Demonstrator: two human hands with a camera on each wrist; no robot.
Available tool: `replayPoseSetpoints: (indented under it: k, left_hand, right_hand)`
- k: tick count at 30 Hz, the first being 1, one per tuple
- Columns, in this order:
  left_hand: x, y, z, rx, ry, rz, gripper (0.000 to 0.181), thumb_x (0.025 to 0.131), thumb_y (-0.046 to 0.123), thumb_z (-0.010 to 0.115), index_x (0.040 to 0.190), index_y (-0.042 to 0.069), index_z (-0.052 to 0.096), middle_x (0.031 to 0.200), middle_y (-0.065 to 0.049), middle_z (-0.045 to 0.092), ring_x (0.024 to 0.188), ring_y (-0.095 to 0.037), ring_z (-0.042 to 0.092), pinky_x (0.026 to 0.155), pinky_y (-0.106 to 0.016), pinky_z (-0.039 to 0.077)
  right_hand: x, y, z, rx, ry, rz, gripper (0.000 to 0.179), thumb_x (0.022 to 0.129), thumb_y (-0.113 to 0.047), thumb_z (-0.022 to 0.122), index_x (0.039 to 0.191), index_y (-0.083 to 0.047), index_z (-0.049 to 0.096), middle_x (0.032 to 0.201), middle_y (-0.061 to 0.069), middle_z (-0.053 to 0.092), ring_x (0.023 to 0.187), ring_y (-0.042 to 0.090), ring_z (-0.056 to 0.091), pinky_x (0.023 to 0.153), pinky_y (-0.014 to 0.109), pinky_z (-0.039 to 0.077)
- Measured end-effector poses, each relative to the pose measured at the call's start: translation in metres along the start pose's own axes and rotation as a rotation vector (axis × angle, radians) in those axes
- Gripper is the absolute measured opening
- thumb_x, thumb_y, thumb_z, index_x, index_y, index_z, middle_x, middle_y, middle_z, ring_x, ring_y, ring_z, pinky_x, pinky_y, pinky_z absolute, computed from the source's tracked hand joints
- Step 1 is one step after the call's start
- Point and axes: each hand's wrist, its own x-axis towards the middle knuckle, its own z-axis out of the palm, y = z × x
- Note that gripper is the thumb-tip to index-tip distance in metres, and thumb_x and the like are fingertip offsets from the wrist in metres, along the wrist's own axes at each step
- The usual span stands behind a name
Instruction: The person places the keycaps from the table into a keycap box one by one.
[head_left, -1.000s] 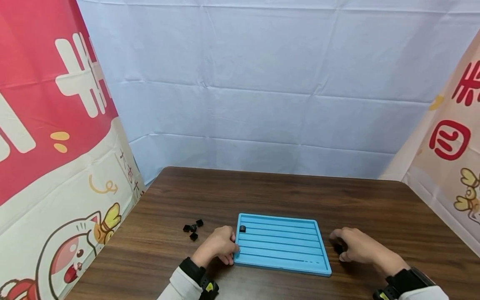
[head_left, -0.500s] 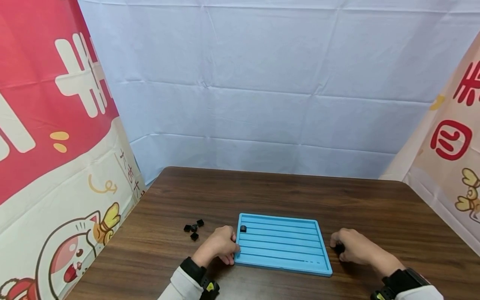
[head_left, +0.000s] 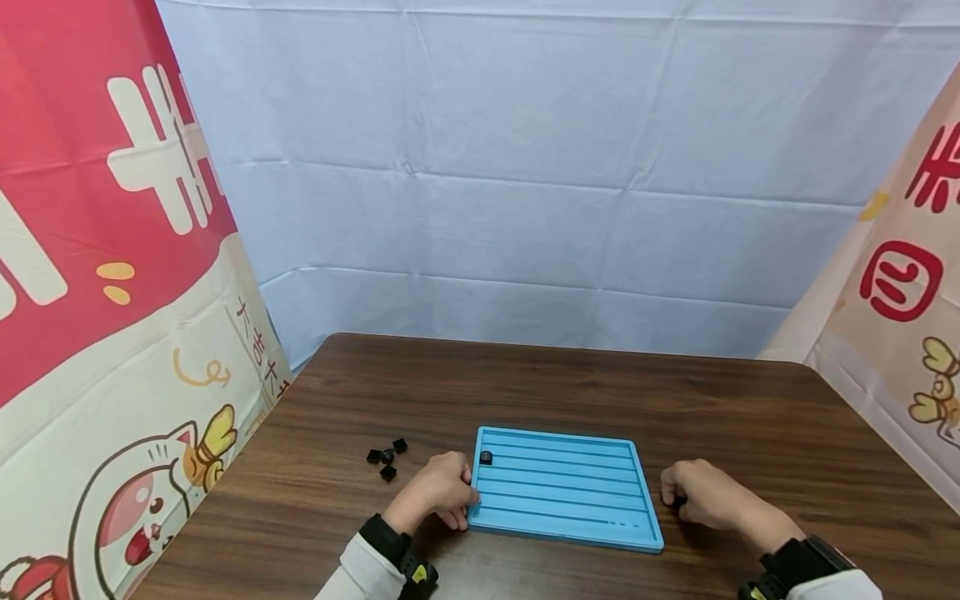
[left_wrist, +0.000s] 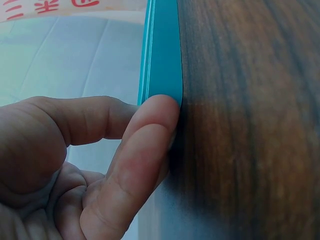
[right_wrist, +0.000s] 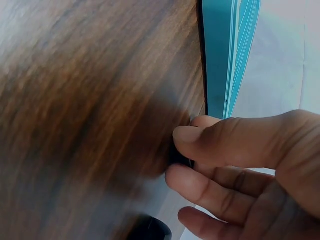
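A light blue ridged tray (head_left: 562, 492) lies on the table in the head view. One small black block (head_left: 486, 457) sits at its upper left, between ridges. My left hand (head_left: 442, 490) is at the tray's left side. In the left wrist view, its fingers (left_wrist: 155, 120) grip the tray's rim near the corner. To the right of the tray, my right hand (head_left: 705, 495) is low over the table. Its thumb and fingers pinch another small black block (right_wrist: 177, 155), mostly hidden between them in the right wrist view.
Several small black blocks (head_left: 387, 457) lie grouped left of my left hand. A dark rounded shape (right_wrist: 150, 229) shows at the bottom of the right wrist view. The brown wooden table (head_left: 570, 387) ends at a pale blue cloth (head_left: 510, 208), with printed cloths at both sides.
My right hand shifts slightly and its fingers close in around the black block, which shows less now. My left hand and the tray stay in place.
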Motion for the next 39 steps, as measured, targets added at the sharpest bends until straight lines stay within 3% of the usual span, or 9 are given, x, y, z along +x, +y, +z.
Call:
replayPoseSetpoints:
  k: [7,21,27,33,39]
  left_hand:
    - [0.0,0.0,0.0,0.002,0.004,0.001,0.017,0.082,-0.006,0.063,0.08,0.0,0.046,0.057,-0.018,0.058,0.044,-0.023,0.06,0.041,-0.033,0.05]
    - [-0.001,-0.001,-0.002,0.007,0.005,0.001,0.018,0.082,-0.005,0.063,0.08,0.001,0.046,0.058,-0.019,0.058,0.044,-0.023,0.059,0.04,-0.033,0.05]
    - [-0.002,-0.001,-0.004,0.007,0.002,0.001,0.018,0.082,-0.005,0.063,0.079,0.0,0.046,0.058,-0.019,0.058,0.044,-0.023,0.059,0.041,-0.033,0.05]
    - [-0.002,-0.001,-0.004,0.008,0.001,-0.006,0.018,0.082,-0.005,0.063,0.08,0.001,0.046,0.058,-0.019,0.059,0.044,-0.022,0.059,0.041,-0.033,0.05]
    - [-0.002,0.0,-0.004,0.006,-0.001,-0.003,0.018,0.082,-0.005,0.063,0.08,0.001,0.046,0.059,-0.019,0.058,0.044,-0.023,0.06,0.041,-0.033,0.051]
  right_hand:
    - [0.001,-0.001,0.0,0.011,-0.006,0.022,0.031,0.068,0.019,0.062,0.074,-0.012,0.056,0.073,-0.002,0.048,0.065,0.014,0.039,0.054,0.029,0.035]
    - [-0.001,-0.004,-0.005,0.055,-0.032,-0.024,0.027,0.072,0.015,0.064,0.077,-0.01,0.056,0.071,-0.001,0.045,0.063,0.01,0.038,0.053,0.029,0.033]
    - [-0.006,-0.006,-0.02,0.016,0.032,-0.102,0.025,0.075,0.011,0.064,0.08,-0.01,0.053,0.069,-0.004,0.043,0.06,0.005,0.036,0.051,0.027,0.031]
    - [-0.01,-0.012,-0.038,-0.047,0.1,-0.078,0.022,0.076,0.007,0.065,0.081,-0.012,0.055,0.068,-0.007,0.044,0.058,0.004,0.038,0.051,0.026,0.032]
    - [-0.012,-0.015,-0.042,-0.075,0.13,-0.05,0.021,0.075,0.006,0.065,0.081,-0.012,0.057,0.068,-0.007,0.045,0.058,0.005,0.038,0.052,0.026,0.033]
